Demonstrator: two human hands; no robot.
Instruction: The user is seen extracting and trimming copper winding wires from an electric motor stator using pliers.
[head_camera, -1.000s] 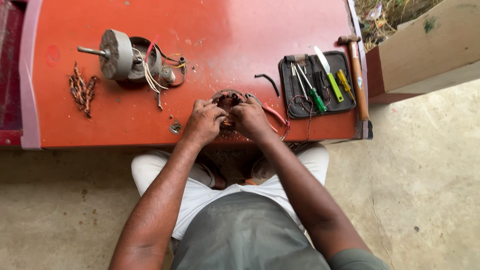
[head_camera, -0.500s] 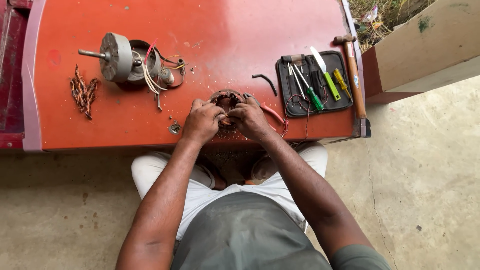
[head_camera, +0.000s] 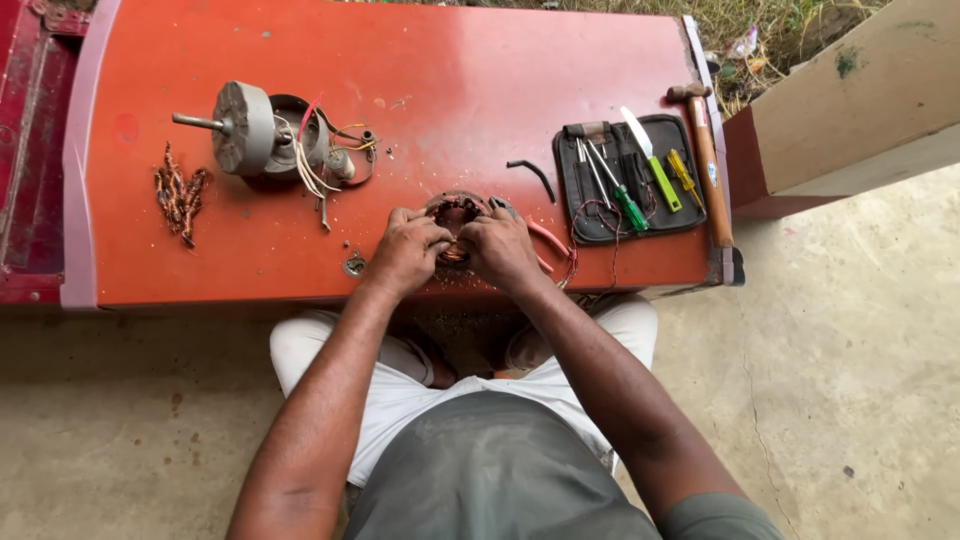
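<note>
Copper windings sit in the round stator (head_camera: 455, 215) at the counter's (head_camera: 480, 90) near edge; my left hand (head_camera: 405, 250) and right hand (head_camera: 500, 245) pinch its sides, picking wire loose. Pliers (head_camera: 545, 240) beside them look needed next

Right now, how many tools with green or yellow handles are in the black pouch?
2: a green-handled screwdriver in the middle of the black pouch, and a yellow-handled tool by its right edge. Others may be hidden underneath.
</note>
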